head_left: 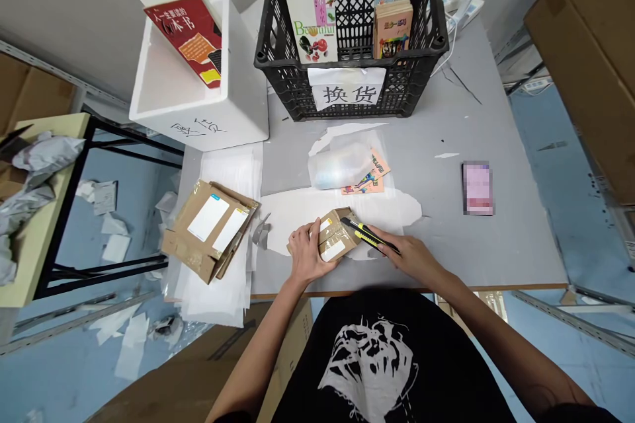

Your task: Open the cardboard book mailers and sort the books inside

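A small brown cardboard parcel (333, 235) with white labels lies near the table's front edge. My left hand (306, 254) grips its left end, fingers curled over the top. My right hand (407, 252) is closed round a yellow and black utility knife (366, 234), whose tip rests on the parcel's right upper edge. Just behind the parcel lie a clear plastic bag (337, 167) and a thin colourful booklet (370, 178) on white wrapping.
A stack of flattened cardboard mailers (211, 228) lies at the left on white sheets. A black crate (352, 39) with books and a white foam box (198, 79) with a red book stand at the back. A pink card (477, 188) lies right. Paper scraps litter the floor.
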Available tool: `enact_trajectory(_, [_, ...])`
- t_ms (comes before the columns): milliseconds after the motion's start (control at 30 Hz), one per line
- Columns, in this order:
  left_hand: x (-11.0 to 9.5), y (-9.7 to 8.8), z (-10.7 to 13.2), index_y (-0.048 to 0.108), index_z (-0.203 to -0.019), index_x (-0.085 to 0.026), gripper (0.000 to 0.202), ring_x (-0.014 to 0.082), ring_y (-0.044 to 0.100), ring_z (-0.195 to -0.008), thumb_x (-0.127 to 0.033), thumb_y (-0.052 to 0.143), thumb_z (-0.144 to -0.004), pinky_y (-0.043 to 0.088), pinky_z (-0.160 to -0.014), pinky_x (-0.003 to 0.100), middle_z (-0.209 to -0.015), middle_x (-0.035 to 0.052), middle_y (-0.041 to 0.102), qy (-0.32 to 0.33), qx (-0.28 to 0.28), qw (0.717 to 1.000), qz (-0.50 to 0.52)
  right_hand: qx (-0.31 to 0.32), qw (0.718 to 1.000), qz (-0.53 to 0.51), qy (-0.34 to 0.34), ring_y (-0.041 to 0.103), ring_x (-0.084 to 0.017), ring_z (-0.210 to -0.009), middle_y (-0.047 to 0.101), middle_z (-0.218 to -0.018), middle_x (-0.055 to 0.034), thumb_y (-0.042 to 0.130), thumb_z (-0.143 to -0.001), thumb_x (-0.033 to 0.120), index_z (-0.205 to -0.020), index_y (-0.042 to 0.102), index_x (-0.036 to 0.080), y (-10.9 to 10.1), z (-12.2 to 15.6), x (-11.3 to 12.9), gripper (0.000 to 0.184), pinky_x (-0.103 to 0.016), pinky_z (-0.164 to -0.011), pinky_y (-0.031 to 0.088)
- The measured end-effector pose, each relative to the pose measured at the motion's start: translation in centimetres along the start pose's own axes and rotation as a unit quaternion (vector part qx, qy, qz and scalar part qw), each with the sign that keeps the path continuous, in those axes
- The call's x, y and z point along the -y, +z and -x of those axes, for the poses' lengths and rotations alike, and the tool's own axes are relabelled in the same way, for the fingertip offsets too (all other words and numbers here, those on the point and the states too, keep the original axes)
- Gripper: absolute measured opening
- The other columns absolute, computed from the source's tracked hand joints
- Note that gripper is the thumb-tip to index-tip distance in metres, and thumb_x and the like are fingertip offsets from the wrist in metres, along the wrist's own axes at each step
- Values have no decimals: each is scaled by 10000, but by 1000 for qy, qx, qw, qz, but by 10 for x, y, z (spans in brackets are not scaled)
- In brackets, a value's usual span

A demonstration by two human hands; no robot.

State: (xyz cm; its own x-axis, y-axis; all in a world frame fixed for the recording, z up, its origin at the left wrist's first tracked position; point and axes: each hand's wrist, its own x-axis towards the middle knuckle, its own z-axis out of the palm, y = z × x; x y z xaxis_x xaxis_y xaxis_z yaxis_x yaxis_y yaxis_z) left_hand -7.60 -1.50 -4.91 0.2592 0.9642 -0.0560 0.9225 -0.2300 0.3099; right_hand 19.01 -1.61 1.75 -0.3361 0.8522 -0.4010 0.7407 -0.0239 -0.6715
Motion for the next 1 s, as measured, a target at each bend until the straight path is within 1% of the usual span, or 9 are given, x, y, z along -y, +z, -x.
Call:
enact_trajectory(100, [-1,1,1,215,-1447,-190,1064,338,424,-1136,-597,653,-566,275,-955,462,-1227,161,460,-4,-6,1000,5,-9,999,39,-26,661,-173,-867,703,-1052,-5,376,-931,275,-1392,370,335,-1,1,-1,465,-276,-730,486])
enact_trajectory(200, [-2,2,2,230,-1441,-171,1059,331,427,-1122,-591,654,-567,287,-951,458,-1209,161,462,-1,-24,1000,10,-13,997,62,-42,660,-186,-923,675,-1139,-12,370,-936,259,-1396,363,323,-1,4,1,464,-294,-739,498])
enact_trajectory(333, [1,3,3,209,-1448,-177,1075,331,430,-1107,-583,661,-561,302,-930,456,-1202,158,464,-15,-36,999,17,-4,997,68,-45,659,-179,-930,685,-1115,-18,373,-941,249,-1395,368,309,-2,11,4,458,-295,-752,508])
enact_trajectory(433, [3,4,2,193,-1452,-189,1086,336,429,-1109,-585,667,-559,300,-922,451,-1209,159,465,-26,-32,999,17,5,997,66,-37,657,-179,-936,689,-1101,-24,367,-948,255,-1395,368,307,-3,19,6,450,-308,-776,511])
enact_trajectory(567, [2,4,2,222,-1448,-198,1068,336,431,-1109,-583,670,-559,292,-931,450,-1215,158,467,-14,-9,1000,9,14,997,66,-31,658,-192,-950,694,-1089,-40,370,-947,253,-1403,358,289,-4,26,6,459,-337,-804,512])
enact_trajectory(733, [1,3,1,227,-1450,-190,1059,329,429,-1113,-589,650,-565,304,-935,455,-1218,157,464,-7,-17,1000,13,15,997,66,-31,664,-195,-952,668,-1157,-43,361,-944,227,-1410,341,285,-6,34,7,470,-342,-774,529])
enact_trajectory(867, [-1,3,-1,240,-1444,-182,1038,331,429,-1119,-570,651,-573,295,-944,466,-1223,155,466,11,-19,1000,18,8,997,71,-31,666,-193,-957,671,-1152,-47,378,-937,210,-1411,339,280,-5,42,4,481,-349,-793,534])
enact_trajectory(1000, [-3,3,-2,266,-1432,-179,1012,328,434,-1110,-578,645,-583,291,-940,462,-1214,157,473,22,-10,1000,7,-1,996,78,-36,673,-179,-928,681,-1132,-29,370,-934,201,-1418,323,303,-5,48,1,496,-331,-771,541])
